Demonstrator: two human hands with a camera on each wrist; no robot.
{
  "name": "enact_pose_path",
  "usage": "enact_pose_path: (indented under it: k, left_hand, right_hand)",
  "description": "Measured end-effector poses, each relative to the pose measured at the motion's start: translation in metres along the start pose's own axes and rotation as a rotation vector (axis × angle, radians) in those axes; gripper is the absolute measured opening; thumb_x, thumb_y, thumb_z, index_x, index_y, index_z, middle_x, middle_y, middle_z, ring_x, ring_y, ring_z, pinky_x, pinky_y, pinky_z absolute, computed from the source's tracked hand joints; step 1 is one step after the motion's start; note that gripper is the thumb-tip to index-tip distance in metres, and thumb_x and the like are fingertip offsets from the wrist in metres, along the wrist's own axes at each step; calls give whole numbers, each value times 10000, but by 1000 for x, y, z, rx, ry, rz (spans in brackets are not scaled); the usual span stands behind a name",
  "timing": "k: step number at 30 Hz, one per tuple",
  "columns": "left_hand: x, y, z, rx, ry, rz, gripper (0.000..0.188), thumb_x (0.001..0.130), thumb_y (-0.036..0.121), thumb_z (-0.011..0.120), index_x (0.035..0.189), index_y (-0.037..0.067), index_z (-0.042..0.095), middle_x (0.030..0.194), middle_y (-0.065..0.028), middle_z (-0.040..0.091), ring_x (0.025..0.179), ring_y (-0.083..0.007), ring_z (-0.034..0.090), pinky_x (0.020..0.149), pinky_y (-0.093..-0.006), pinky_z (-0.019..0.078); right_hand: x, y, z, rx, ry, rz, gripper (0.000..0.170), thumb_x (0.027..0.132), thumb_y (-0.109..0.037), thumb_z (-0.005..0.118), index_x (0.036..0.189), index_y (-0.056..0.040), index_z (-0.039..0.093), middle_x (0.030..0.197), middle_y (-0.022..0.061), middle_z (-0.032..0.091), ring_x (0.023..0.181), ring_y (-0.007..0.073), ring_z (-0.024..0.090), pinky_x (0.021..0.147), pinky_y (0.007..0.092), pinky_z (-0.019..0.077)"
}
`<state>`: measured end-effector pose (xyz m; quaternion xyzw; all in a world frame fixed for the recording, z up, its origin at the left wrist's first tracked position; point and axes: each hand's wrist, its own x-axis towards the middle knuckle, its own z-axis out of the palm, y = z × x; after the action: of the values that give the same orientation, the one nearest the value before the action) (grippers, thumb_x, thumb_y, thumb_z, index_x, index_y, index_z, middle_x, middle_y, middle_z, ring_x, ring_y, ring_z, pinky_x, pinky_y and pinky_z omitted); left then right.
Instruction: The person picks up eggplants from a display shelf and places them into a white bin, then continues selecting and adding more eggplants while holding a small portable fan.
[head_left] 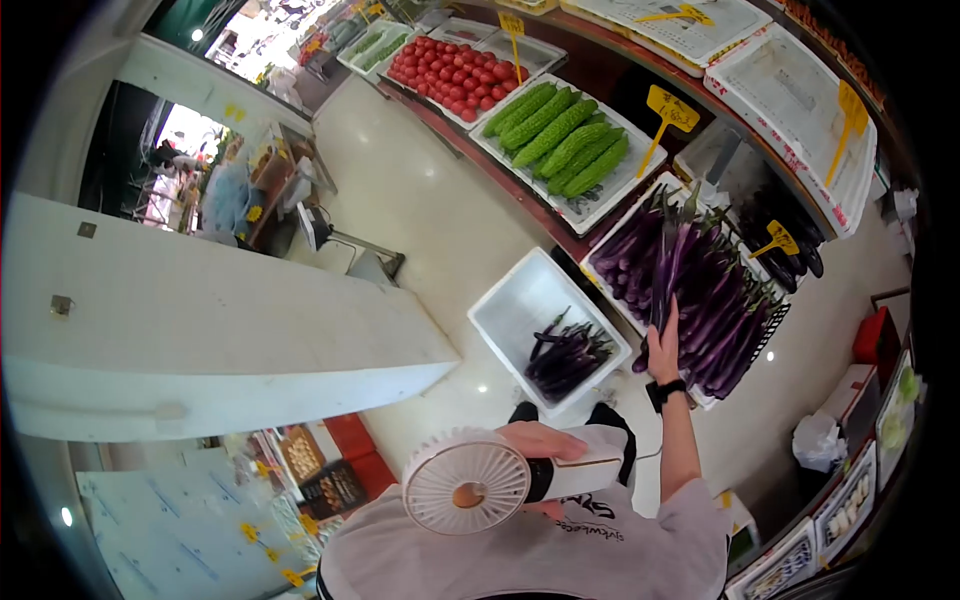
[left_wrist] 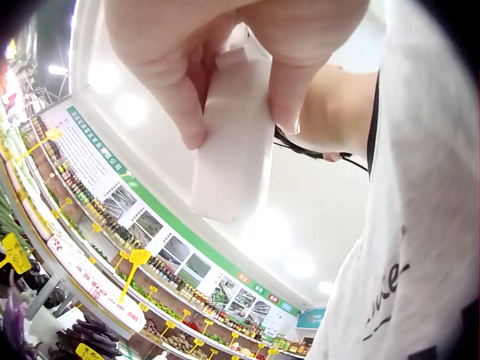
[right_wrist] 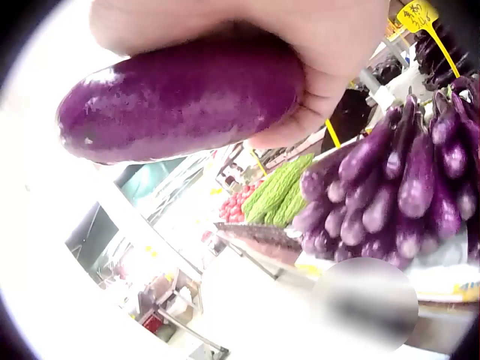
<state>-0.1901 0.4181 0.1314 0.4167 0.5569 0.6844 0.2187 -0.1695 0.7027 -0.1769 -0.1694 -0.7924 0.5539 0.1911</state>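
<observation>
My right hand [head_left: 663,352] grips a long purple eggplant [right_wrist: 180,101] over the heap of eggplants [head_left: 715,300] on the stand; in the right wrist view the fingers wrap round it and its rounded end points left. At my chest, my left hand [head_left: 542,440] holds a white handheld fan [head_left: 466,487]; the left wrist view shows thumb and fingers pinching a pale, blocky part [left_wrist: 234,135]. On the floor before my feet, a white foam box [head_left: 510,300] holds a small pile of dark eggplants [head_left: 568,358] at its near side.
Bitter melons [head_left: 560,138] and tomatoes [head_left: 455,78] lie in trays farther along the stand. Yellow price signs [head_left: 673,108] rise among them. A white partition [head_left: 220,310] stands at the left. Shelves with a white plastic bag [head_left: 820,441] and a red box [head_left: 876,337] are at the right.
</observation>
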Motion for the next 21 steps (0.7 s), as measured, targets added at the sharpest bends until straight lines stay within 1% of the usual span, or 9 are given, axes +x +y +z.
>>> enact_pose_path:
  k: [5, 8, 10, 12, 13, 14, 18, 20, 21]
  left_hand:
    - [-23, 23, -54, 72, -144, -100, 761, 666, 185, 894, 1312, 63, 510, 1242, -142, 609, 1154, -319, 590, 942, -417, 497]
    - [-36, 11, -95, -44, -138, 139, 846, 603, 130, 922, 1314, 33, 472, 1165, -176, 613, 1085, -355, 613, 894, -445, 530]
    - [-51, -5, -115, -179, -158, 237, 905, 561, 93, 941, 1315, 14, 447, 1113, -198, 615, 1039, -378, 629, 862, -464, 551]
    - [-81, -10, -137, -104, -118, 139, 940, 587, 131, 933, 1349, 27, 392, 1098, -182, 592, 995, -363, 626, 832, -455, 556]
    - [-87, -10, -144, -94, -75, 140, 931, 612, 151, 920, 1355, 29, 372, 1094, -168, 559, 970, -348, 618, 833, -446, 556]
    - [-98, -19, -156, -96, -38, 135, 1025, 503, 161, 973, 1351, 27, 413, 1153, -178, 615, 998, -373, 651, 807, -427, 563]
    - [-128, -63, -181, -158, 113, 194, 993, 510, 145, 961, 1318, 29, 395, 1068, -181, 578, 915, -354, 651, 770, -420, 589]
    - [-127, -64, -202, -228, -82, -37, 987, 599, 120, 915, 1386, 35, 325, 1167, -158, 499, 1113, -333, 547, 958, -429, 535]
    - [-132, -71, -203, -194, -23, -82, 886, 667, 155, 875, 1375, 48, 352, 1164, -159, 505, 1132, -335, 536, 983, -444, 512]
  right_hand:
    - [-65, -19, 72, 52, -191, 84, 841, 806, -81, 546, 1516, -7, 102, 1478, 259, 320, 1366, 359, 350, 1127, 374, 259]
    - [-92, -27, 124, 181, -405, 250, 833, 844, -98, 544, 1523, -27, 68, 1467, 256, 335, 1356, 342, 369, 1125, 363, 260]
    - [-110, -11, 172, 148, -354, 96, 819, 876, -118, 539, 1526, -43, 48, 1393, 245, 408, 1266, 315, 449, 1094, 343, 297]
    - [-128, -17, 201, 279, -523, 539, 794, 919, -219, 532, 1522, -50, 43, 1007, 153, 580, 922, 244, 557, 866, 335, 446]
    - [-145, 16, 231, 308, -525, 573, 795, 927, -255, 525, 1521, -51, 38, 940, 138, 597, 872, 242, 573, 804, 335, 462]
    - [-153, 20, 248, 389, -483, 621, 794, 944, -184, 515, 1535, -84, -7, 866, 47, 538, 743, 126, 494, 662, 272, 443]
    - [-199, 109, 312, 167, -417, 607, 817, 921, -278, 531, 1516, -17, 35, 991, 199, 596, 856, 280, 591, 760, 355, 478]
    - [-211, 147, 328, 74, -441, 749, 866, 900, -351, 534, 1497, 40, 44, 1385, 356, 407, 1280, 413, 450, 1058, 393, 361]
    - [-214, 166, 333, 93, -453, 882, 883, 885, -374, 547, 1492, 45, 60, 1353, 371, 429, 1226, 465, 476, 1041, 423, 386]
